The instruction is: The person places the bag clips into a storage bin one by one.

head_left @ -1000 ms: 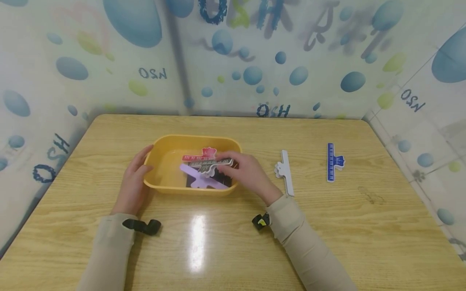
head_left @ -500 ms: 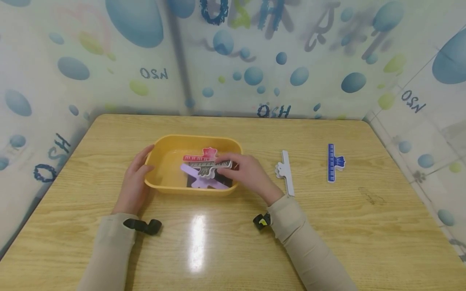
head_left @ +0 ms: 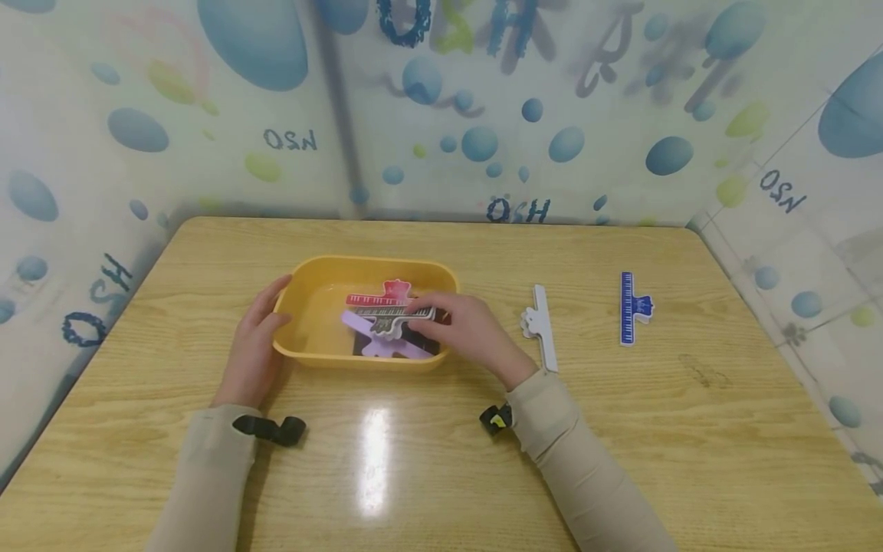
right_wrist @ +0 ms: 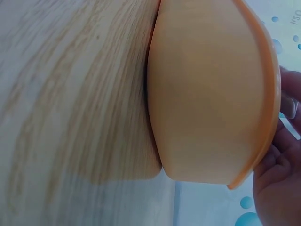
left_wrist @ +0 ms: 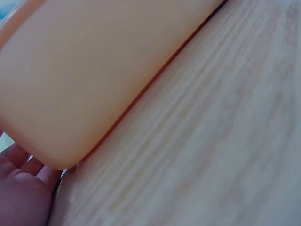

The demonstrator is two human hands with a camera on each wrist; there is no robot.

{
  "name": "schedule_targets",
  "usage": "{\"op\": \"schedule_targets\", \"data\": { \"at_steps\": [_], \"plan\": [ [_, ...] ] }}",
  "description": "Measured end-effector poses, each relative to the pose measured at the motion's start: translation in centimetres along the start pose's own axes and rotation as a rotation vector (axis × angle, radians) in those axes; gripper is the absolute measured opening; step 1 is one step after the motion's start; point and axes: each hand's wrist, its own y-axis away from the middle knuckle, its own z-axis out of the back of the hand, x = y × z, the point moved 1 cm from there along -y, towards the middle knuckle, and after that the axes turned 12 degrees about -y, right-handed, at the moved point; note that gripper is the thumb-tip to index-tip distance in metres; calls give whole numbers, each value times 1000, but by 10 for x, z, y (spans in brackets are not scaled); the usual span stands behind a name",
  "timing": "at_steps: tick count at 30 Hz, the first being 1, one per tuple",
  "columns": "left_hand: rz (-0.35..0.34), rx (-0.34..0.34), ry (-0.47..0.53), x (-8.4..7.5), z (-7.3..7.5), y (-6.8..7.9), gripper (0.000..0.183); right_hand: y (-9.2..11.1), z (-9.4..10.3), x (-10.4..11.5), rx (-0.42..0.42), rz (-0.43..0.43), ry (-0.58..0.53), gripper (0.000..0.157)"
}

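Observation:
A yellow plastic tub (head_left: 310, 318) stands on the wooden table. My left hand (head_left: 248, 353) grips its left end, thumb at the rim and fingers along the outer wall; the left wrist view shows that hand (left_wrist: 23, 195) at the tub's corner. Inside the tub's right half, my right hand (head_left: 472, 330) pinches a black-and-white clip with a piano-key pattern (head_left: 389, 328) by its right end. Around it in the tub lie a red piano-key clip (head_left: 396, 290), a purple clip (head_left: 393, 347) and something flat and black, partly covered. In the right wrist view the tub wall (right_wrist: 211, 94) hides the clips.
To the right of the tub, a white clip (head_left: 545, 330) lies on the table (head_left: 441, 460) near my right sleeve. Farther right is a blue piano-key clip (head_left: 627, 307). A patterned wall (head_left: 441, 176) borders the table's back edge.
My right hand and the black-and-white clip have shifted slightly left within the tub. The left hand, tub and other clips stay in place.

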Motion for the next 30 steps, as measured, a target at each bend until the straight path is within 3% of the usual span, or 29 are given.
{"op": "schedule_targets", "data": {
  "at_steps": [8, 15, 30],
  "plan": [
    [-6, 3, -2, 1, 0, 1, 48, 1, -1, 1, 5, -21, -4, 26],
    [-15, 10, 7, 1, 0, 1, 49, 1, -1, 0, 18, -28, 0, 42],
    [-21, 15, 16, 1, 0, 1, 49, 0, -3, 2, 21, -20, 70, 31]
  ]
}}
